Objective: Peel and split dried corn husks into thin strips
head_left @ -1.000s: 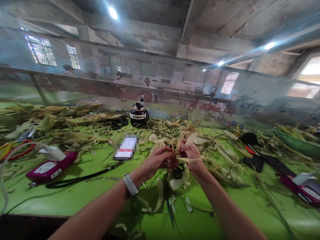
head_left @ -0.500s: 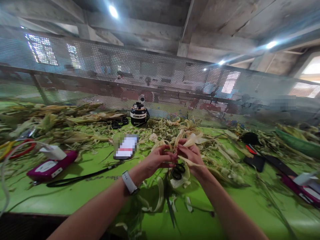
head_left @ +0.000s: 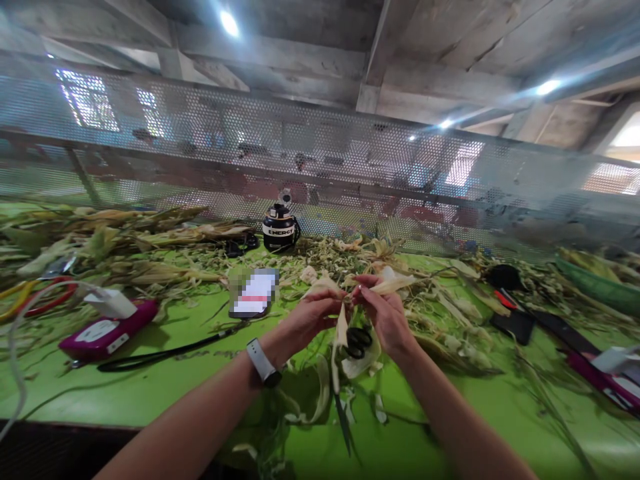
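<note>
My left hand (head_left: 320,312) and my right hand (head_left: 385,313) meet at the middle of the table, fingertips nearly touching. Between them they pinch pale corn husk strips; one husk strip (head_left: 340,340) hangs down from the fingers, and another husk piece (head_left: 394,281) sticks out to the right above my right hand. Just beneath the hands lie scissors with black handles (head_left: 358,343), their blades pointing toward me. Cut husk scraps (head_left: 320,393) are scattered around the scissors. A watch with a pale strap (head_left: 260,362) is on my left wrist.
A phone (head_left: 254,293) lies left of my hands, with a black strap (head_left: 165,355) near it. Magenta power strips (head_left: 107,330) sit at both sides. A black bottle (head_left: 279,229) stands before the perforated screen (head_left: 320,160). Husk piles (head_left: 100,247) and a green basket (head_left: 590,283) line the back.
The husk strip between my hands now hangs downward in front of the scissors. My fingers have shifted their pinch, and my right hand's fingers are drawn closer together.
</note>
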`<state>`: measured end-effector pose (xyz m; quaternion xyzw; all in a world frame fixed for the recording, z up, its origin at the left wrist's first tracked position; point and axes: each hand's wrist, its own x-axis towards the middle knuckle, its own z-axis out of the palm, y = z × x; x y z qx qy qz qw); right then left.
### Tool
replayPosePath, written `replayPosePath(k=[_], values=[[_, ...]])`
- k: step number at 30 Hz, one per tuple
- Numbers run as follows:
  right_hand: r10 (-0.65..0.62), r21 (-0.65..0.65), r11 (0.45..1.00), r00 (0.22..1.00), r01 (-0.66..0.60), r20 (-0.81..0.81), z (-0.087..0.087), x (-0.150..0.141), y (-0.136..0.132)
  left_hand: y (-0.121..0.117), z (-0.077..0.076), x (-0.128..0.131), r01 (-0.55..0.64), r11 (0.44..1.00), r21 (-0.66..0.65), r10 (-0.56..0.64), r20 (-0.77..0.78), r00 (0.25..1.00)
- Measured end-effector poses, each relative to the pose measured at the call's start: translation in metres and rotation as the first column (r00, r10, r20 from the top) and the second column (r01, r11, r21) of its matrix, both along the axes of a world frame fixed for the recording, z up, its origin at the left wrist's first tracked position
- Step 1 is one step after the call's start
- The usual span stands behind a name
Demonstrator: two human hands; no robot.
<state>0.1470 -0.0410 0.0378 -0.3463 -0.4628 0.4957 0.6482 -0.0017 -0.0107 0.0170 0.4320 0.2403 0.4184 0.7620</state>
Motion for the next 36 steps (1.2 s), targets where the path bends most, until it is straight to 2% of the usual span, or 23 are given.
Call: replayPosePath(k=[4, 9, 12, 16, 18, 20, 22, 23, 24, 25, 27, 28, 29, 31, 36], values=[[-0.115, -0.046, 0.993, 0.985, 0.110, -0.130, 0.005, 0.007, 0.007, -0.002, 0.008, -0.003, 0.019, 0.998, -0.066, -0.024, -0.070, 0.997], [-0.089, -0.160, 0.985, 0.978, 0.059, -0.188, 0.006, 0.013, 0.011, -0.004, 0.013, -0.002, 0.001, 0.990, -0.140, -0.022, -0.147, 0.989], [-0.084, -0.181, 0.982, 0.978, 0.049, -0.193, 0.007, 0.010, 0.009, -0.006, 0.010, 0.001, 0.016, 0.997, -0.074, -0.026, -0.139, 0.990], [-0.149, -0.233, 0.967, 0.971, 0.103, -0.189, 0.007, 0.009, 0.010, -0.007, 0.006, 0.002, 0.082, 0.997, 0.009, -0.080, -0.118, 0.990], [-0.190, -0.207, 0.966, 0.971, 0.158, -0.145, 0.005, 0.012, 0.013, -0.007, 0.004, 0.002, 0.065, 0.997, 0.042, -0.059, -0.134, 0.989], [-0.324, -0.134, 0.939, 0.946, 0.318, -0.022, 0.003, 0.016, 0.015, -0.005, 0.004, 0.002, 0.011, 0.994, 0.111, 0.010, -0.191, 0.982], [-0.509, 0.054, 0.860, 0.850, 0.507, 0.135, 0.003, 0.019, 0.013, -0.004, 0.003, 0.002, -0.035, 0.979, 0.200, 0.086, -0.256, 0.963], [-0.558, 0.178, 0.829, 0.800, 0.530, 0.219, 0.002, 0.019, 0.012, -0.004, 0.002, 0.003, -0.045, 0.970, 0.239, 0.113, -0.281, 0.953], [-0.562, 0.292, 0.824, 0.768, 0.486, 0.307, 0.002, 0.019, 0.009, -0.003, 0.000, 0.003, -0.046, 0.961, 0.273, 0.130, -0.298, 0.946], [-0.512, 0.363, 0.851, 0.753, 0.379, 0.413, 0.001, 0.017, 0.006, -0.003, -0.001, 0.004, -0.042, 0.951, 0.305, 0.141, -0.309, 0.941], [-0.338, 0.348, 0.928, 0.705, 0.136, 0.624, -0.003, 0.012, 0.002, -0.002, -0.006, 0.006, -0.029, 0.929, 0.370, 0.156, -0.318, 0.935], [-0.283, 0.316, 0.946, 0.668, 0.075, 0.689, -0.005, 0.010, 0.002, -0.002, -0.007, 0.007, -0.024, 0.917, 0.398, 0.163, -0.319, 0.934], [-0.251, 0.291, 0.956, 0.644, 0.047, 0.722, -0.007, 0.008, 0.002, -0.002, -0.009, 0.008, -0.021, 0.908, 0.418, 0.168, -0.317, 0.933], [-0.237, 0.278, 0.960, 0.646, 0.039, 0.726, -0.010, 0.006, 0.003, -0.003, -0.009, 0.008, -0.025, 0.910, 0.414, 0.162, -0.299, 0.941], [-0.225, 0.341, 0.939, 0.685, -0.036, 0.693, -0.008, 0.009, 0.004, -0.010, 0.002, 0.005, -0.081, 0.969, 0.233, 0.123, -0.168, 0.978]])
